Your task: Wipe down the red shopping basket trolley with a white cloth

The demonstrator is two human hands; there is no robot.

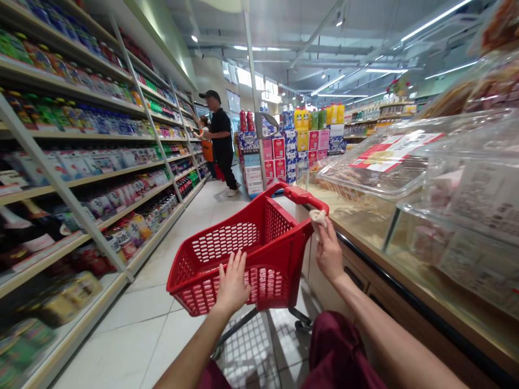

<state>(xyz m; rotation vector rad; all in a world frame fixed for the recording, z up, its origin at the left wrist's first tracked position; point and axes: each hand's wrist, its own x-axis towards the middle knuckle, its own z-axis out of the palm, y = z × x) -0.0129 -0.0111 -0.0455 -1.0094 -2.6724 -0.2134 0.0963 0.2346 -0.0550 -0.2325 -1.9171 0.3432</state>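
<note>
A red plastic shopping cart (pixel 279 270) with perforated sides stands right in front of me, its basket bare inside. My left hand (pixel 233 283) rests with fingers stretched out against the cart's near side wall, close to the top rim. In my right hand (pixel 329 251) is a crumpled off-white cloth (pixel 318 217), pinched at the fingertips. The cloth touches the right end of the cart's handle (pixel 306 199). Part of the cloth is hidden by my fingers.
Drink shelves (pixel 133 135) line the left side. On the right stands a wooden counter (pixel 357 227) with clear food packs (pixel 373 162). A person in black (pixel 222 135) and another in orange (pixel 207 148) are farther down the aisle, near stacked cartons (pixel 279 156).
</note>
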